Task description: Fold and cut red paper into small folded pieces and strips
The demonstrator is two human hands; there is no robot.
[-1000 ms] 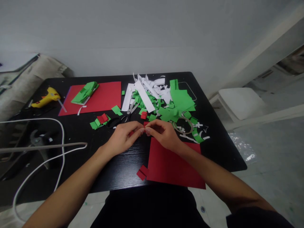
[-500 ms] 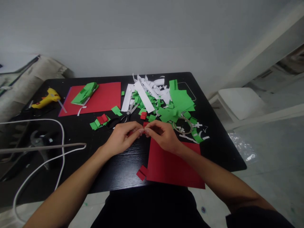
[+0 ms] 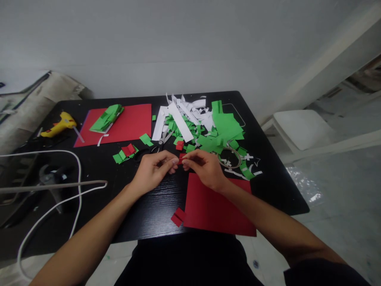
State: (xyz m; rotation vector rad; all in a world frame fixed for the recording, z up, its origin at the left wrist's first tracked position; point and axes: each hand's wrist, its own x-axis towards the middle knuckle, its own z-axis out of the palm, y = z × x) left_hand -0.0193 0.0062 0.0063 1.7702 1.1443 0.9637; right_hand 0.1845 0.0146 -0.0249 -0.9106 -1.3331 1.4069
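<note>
My left hand [image 3: 156, 171] and my right hand [image 3: 205, 169] meet over the middle of the black table, fingertips pinched on a small piece of red paper [image 3: 180, 159] between them. Fingers partly cover that piece. Just beyond it lies a folded red paper piece [image 3: 179, 145]. Under my right forearm a red sheet [image 3: 218, 206] lies flat, and small red paper pieces [image 3: 177, 217] touch its left edge. Scissors [image 3: 162, 142] with black handles rest beyond my left hand, beside a little pile of green pieces [image 3: 120, 157] topped with red paper [image 3: 129, 149].
White strips [image 3: 181, 121] and green scraps [image 3: 228, 125] heap at the back, near a tape roll [image 3: 239, 159]. A second red sheet [image 3: 135, 119] carries a green paper bundle [image 3: 107, 118]. A yellow glue gun [image 3: 59, 125] and a white cable [image 3: 79, 171] lie left. A white stool [image 3: 302, 127] stands right.
My fingertips have drawn slightly apart, so more of the small red paper shows between them. The other things on the table stay where they were.
</note>
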